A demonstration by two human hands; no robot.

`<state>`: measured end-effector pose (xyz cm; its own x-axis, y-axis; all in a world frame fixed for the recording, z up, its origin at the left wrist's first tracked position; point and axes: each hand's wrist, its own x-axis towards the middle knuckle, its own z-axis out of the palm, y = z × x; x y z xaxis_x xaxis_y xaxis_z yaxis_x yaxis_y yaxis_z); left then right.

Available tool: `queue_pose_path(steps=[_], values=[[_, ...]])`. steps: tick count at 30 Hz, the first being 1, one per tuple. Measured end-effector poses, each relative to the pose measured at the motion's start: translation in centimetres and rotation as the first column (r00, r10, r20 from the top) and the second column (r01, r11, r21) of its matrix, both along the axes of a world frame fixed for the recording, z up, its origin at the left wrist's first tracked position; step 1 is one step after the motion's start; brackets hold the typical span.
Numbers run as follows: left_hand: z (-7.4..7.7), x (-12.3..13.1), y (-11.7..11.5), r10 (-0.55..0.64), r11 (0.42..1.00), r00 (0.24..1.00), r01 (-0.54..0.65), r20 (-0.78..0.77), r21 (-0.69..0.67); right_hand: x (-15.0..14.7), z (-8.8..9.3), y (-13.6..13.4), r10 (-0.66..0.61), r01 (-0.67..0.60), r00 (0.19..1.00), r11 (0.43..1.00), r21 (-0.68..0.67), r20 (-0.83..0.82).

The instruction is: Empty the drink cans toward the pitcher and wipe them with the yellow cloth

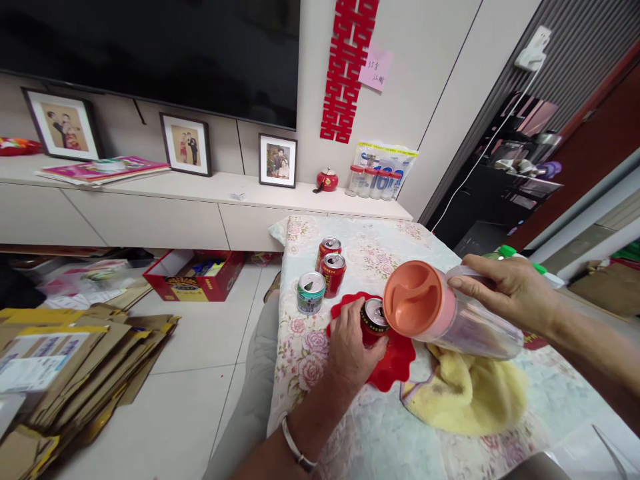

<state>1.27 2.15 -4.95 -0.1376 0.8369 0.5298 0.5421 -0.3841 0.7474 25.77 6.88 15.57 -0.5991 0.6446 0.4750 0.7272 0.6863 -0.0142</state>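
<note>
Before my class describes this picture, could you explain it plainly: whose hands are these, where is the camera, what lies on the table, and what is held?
There is no machine: these are a person's own bare hands, filmed by one camera worn on the head, looking forward and down. The left hand grips a red can standing on a red mat. The right hand holds a clear bottle with an orange lid, tipped sideways. On the flowered table also sit a yellow towel, a green can and two more red cans.
</note>
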Motion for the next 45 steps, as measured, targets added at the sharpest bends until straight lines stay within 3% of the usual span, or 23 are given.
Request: queue_pose_path(steps=[45], values=[[-0.05, 0.04, -0.04, 0.024, 1.0, 1.0, -0.023, -0.018, 0.012, -0.21, 0.41, -0.19, -0.003, 0.003, 1.0, 0.999, -0.048, -0.004]])
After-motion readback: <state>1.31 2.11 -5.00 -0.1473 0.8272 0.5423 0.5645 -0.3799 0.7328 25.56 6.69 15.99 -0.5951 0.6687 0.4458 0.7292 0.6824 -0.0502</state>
